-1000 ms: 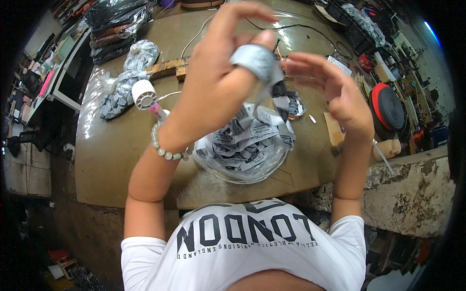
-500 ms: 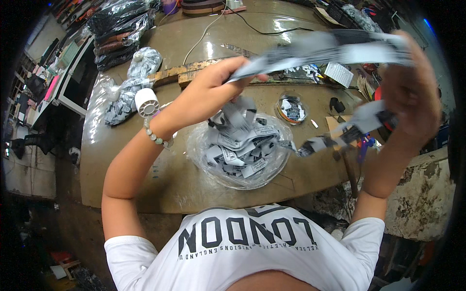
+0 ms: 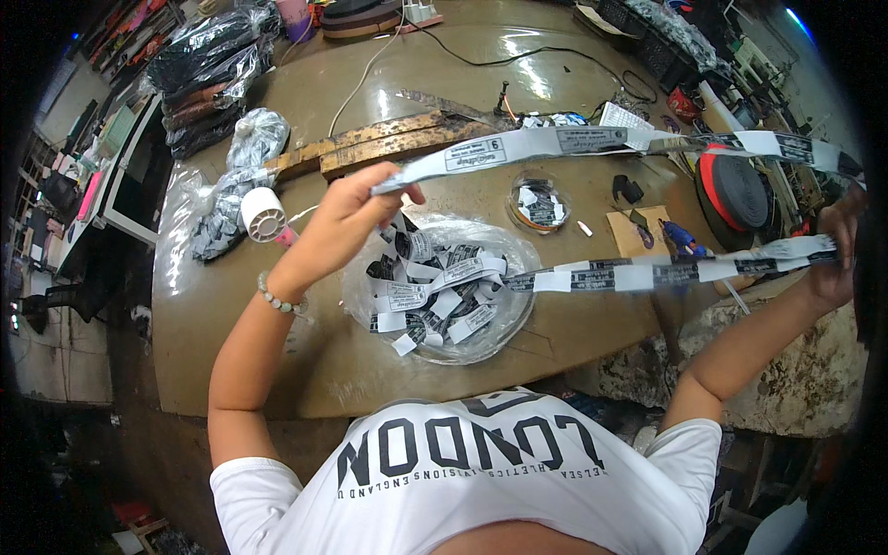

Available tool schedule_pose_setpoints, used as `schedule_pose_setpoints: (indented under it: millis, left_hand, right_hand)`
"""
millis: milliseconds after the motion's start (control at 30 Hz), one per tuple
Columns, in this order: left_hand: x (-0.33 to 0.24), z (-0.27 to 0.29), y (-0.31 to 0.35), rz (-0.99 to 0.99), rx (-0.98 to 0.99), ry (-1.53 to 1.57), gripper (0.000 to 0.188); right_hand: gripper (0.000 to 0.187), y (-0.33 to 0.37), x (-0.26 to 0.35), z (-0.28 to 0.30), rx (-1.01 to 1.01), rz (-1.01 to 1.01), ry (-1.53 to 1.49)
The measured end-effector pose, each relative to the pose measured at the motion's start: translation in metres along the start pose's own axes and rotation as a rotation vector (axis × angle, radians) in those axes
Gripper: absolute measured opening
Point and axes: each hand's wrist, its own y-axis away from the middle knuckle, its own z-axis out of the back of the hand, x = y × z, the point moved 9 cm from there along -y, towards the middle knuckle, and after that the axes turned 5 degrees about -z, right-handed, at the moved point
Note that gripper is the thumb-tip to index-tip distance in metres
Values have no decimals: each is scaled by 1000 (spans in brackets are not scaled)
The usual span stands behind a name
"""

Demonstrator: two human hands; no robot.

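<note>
A long strip of black and white printed labels (image 3: 518, 151) is stretched above the table between my hands. My left hand (image 3: 356, 208) pinches one end of it, wrist ringed by a bead bracelet (image 3: 280, 294). At the far right edge my right hand (image 3: 840, 242), dark and partly hidden by the picture's rim, is closed on the strip. From there a lower run of the strip (image 3: 638, 276) leads back to a heap of labels (image 3: 442, 291). That heap lies in an open clear plastic bag (image 3: 504, 338) in front of me.
Behind the bag are a rusty bar (image 3: 379, 141), a round tub of labels (image 3: 539, 205) and a white spool (image 3: 264, 215). Bagged labels (image 3: 222, 215) lie on the left. At right stand a black and red roll (image 3: 731, 190) and a blue tool (image 3: 683, 237). Cables cross the back.
My right hand has moved outward to the right and down, drawing both runs of the strip straight. My left hand has shifted left and slightly down, still pinching its end.
</note>
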Motion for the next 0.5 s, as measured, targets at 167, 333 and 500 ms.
schedule_pose_setpoints:
  millis: [167,333,500]
  left_hand:
    - [-54,20,-7,-89,-130,178,20]
    - [-134,-25,-33,-382,-53,-163,35]
    - [-161,-72,-51,-461,8,-340,40]
  right_hand:
    - [39,46,-78,35,-15,-450,922]
    - [74,20,-175,-50,140,-569,1134]
    - [67,-32,-205,-135,163,-340,818]
